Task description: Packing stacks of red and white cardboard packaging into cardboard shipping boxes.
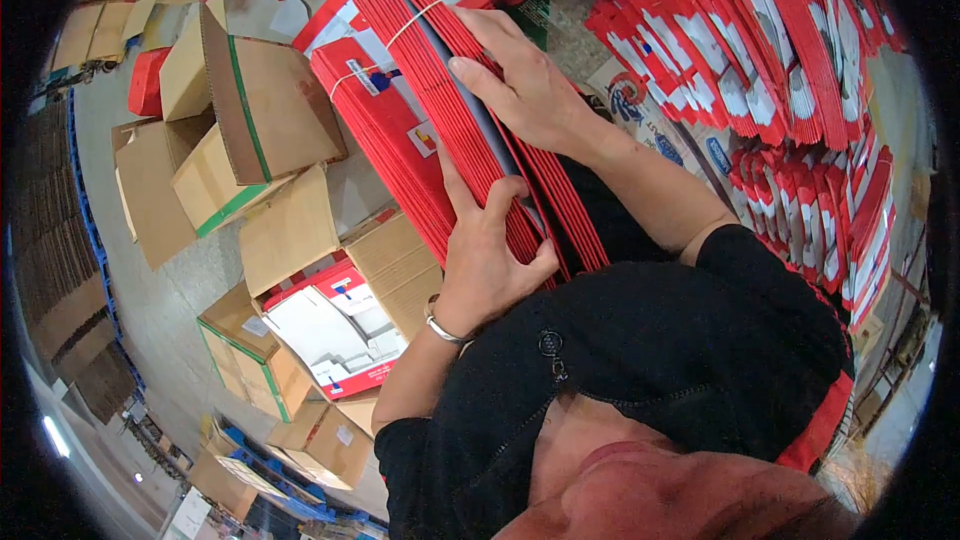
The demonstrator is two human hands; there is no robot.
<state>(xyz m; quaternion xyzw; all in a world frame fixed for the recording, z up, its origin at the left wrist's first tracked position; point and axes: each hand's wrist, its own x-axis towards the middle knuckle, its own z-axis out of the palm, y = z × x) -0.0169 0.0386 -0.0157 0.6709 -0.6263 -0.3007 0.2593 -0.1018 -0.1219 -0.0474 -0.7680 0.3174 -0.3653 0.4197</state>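
Upright against my body stands a bundle of flat-folded red cartons [425,75], with a pale rubber band [412,24] round its far end. A dark gap parts the bundle lengthwise. My right hand [525,90] grips its far right part, thumb in the gap and fingers over the outer side. Nearer to me, my left hand [480,255] is closed on the left part, its thumb and bent fingers at the gap. Close on the left lies a second banded bundle of red cartons [385,155], on a red and white printed sheet or carton [325,15].
An open brown box [290,225] at the left holds red and white cartons [340,330]. Several other brown boxes [280,110] stand on the grey floor [180,290] beyond it. Tall piles of folded red cartons [740,50] rise at the right, with more at the far side.
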